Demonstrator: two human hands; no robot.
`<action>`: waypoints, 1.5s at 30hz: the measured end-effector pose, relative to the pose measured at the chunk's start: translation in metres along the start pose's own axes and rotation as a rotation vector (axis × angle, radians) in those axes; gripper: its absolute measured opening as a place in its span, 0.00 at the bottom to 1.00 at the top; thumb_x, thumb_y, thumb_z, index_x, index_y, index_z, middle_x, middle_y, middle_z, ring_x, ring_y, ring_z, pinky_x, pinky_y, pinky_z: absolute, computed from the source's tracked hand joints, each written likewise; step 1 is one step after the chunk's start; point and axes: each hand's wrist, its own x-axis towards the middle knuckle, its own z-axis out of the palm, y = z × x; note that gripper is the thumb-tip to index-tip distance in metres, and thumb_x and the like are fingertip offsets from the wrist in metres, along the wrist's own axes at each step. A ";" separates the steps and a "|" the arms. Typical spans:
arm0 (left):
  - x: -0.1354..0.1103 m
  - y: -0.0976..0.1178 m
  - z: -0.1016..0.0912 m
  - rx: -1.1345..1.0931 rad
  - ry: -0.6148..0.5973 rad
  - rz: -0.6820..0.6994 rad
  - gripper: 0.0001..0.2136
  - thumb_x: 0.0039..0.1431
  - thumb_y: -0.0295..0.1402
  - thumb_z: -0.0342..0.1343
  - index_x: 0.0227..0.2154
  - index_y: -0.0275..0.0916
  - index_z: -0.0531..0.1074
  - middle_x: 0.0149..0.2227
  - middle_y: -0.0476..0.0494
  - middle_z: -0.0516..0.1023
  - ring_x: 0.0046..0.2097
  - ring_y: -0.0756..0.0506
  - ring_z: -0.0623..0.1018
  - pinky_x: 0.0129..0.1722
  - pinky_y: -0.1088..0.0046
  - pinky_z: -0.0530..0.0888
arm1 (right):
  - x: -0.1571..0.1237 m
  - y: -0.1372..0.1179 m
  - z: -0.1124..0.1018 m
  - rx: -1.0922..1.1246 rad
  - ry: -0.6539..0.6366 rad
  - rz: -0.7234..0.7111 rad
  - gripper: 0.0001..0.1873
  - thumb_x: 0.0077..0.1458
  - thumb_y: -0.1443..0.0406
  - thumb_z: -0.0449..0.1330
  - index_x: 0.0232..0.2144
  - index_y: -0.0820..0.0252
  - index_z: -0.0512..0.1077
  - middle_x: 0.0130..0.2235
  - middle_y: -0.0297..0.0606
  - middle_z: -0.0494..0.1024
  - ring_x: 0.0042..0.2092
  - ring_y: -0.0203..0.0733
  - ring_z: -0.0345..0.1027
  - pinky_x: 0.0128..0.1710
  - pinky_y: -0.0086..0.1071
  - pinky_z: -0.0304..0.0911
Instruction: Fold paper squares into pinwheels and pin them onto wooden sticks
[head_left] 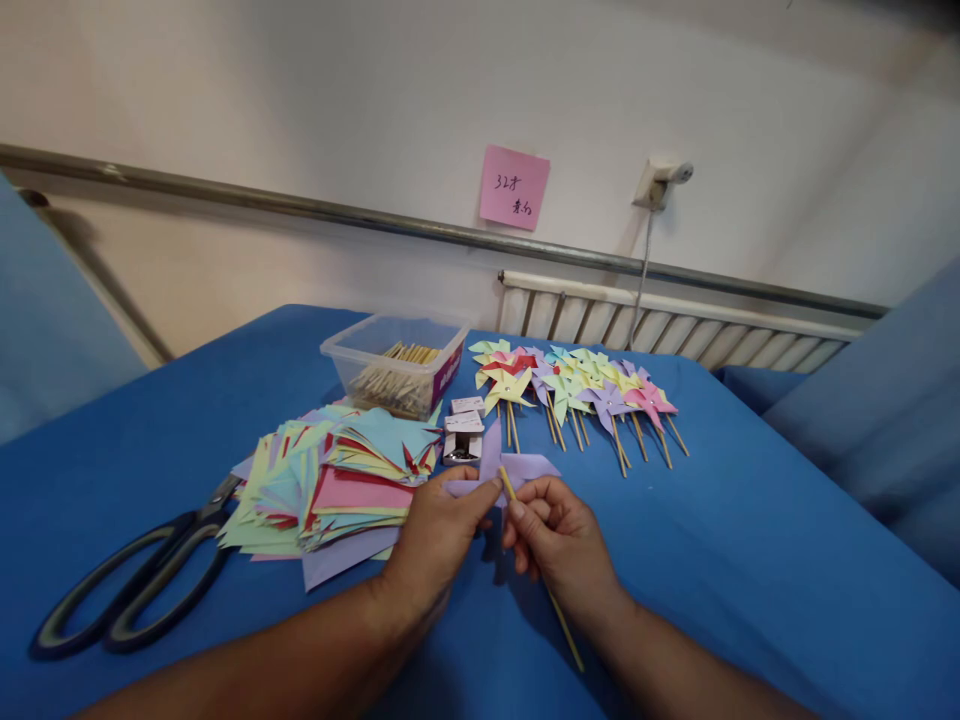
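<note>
Between my hands is a purple paper pinwheel (pixel 531 466), its blades folded toward the middle. My left hand (pixel 442 520) is closed on the paper, thumb near its centre. My right hand (pixel 559 540) pinches a thin wooden stick (pixel 564 625), whose upper end lies against the pinwheel's middle. The stick's lower end slants down to the right over the table. Whether a pin joins stick and paper is hidden by my fingers. Just beyond my left hand stands a small open white box (pixel 463 440) with dark, shiny bits inside.
A pile of coloured cut paper (pixel 360 490) lies left, beside large scissors (pixel 150 590). Behind it, a clear plastic tub (pixel 352 365) holds many sticks. Several pinwheels on sticks (pixel 607 402) lie at the back right of the blue-covered table (pixel 750 560). A radiator (pixel 585 318) lines the wall.
</note>
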 end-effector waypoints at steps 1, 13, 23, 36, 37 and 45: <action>0.000 0.000 0.000 0.000 0.000 -0.001 0.13 0.46 0.43 0.58 0.23 0.36 0.70 0.17 0.50 0.72 0.21 0.48 0.71 0.23 0.74 0.66 | 0.000 0.000 0.000 -0.003 0.003 0.002 0.18 0.48 0.54 0.62 0.30 0.61 0.63 0.20 0.27 0.73 0.14 0.25 0.58 0.11 0.17 0.49; -0.001 0.001 0.000 0.050 0.001 0.017 0.13 0.48 0.43 0.57 0.24 0.36 0.70 0.18 0.50 0.71 0.22 0.49 0.70 0.23 0.75 0.65 | 0.000 0.000 0.000 -0.003 0.006 0.025 0.18 0.47 0.54 0.63 0.29 0.61 0.63 0.19 0.27 0.72 0.14 0.26 0.60 0.10 0.17 0.49; -0.001 0.001 -0.001 0.098 0.021 0.029 0.12 0.48 0.42 0.56 0.22 0.36 0.69 0.17 0.51 0.69 0.21 0.50 0.68 0.21 0.76 0.63 | 0.000 -0.002 0.000 0.012 0.004 0.050 0.19 0.46 0.53 0.64 0.28 0.61 0.63 0.19 0.28 0.73 0.13 0.27 0.61 0.09 0.17 0.49; -0.006 0.008 -0.001 0.119 0.047 0.091 0.12 0.46 0.42 0.58 0.22 0.36 0.72 0.18 0.51 0.70 0.20 0.51 0.67 0.20 0.77 0.62 | -0.001 -0.004 -0.001 0.108 -0.036 0.086 0.18 0.47 0.55 0.64 0.27 0.62 0.64 0.20 0.31 0.75 0.15 0.29 0.65 0.09 0.16 0.51; -0.006 0.008 -0.001 0.128 0.051 0.102 0.12 0.46 0.42 0.58 0.22 0.36 0.72 0.18 0.51 0.70 0.21 0.51 0.68 0.20 0.77 0.63 | 0.000 -0.003 -0.001 0.113 -0.038 0.089 0.18 0.46 0.55 0.64 0.27 0.62 0.64 0.20 0.31 0.75 0.15 0.29 0.65 0.09 0.16 0.52; -0.008 0.010 -0.002 0.162 0.036 0.152 0.12 0.48 0.41 0.57 0.24 0.36 0.74 0.22 0.48 0.74 0.24 0.49 0.71 0.24 0.76 0.66 | 0.001 -0.005 -0.001 0.145 -0.054 0.101 0.19 0.45 0.55 0.65 0.26 0.62 0.63 0.20 0.33 0.76 0.15 0.32 0.67 0.09 0.17 0.54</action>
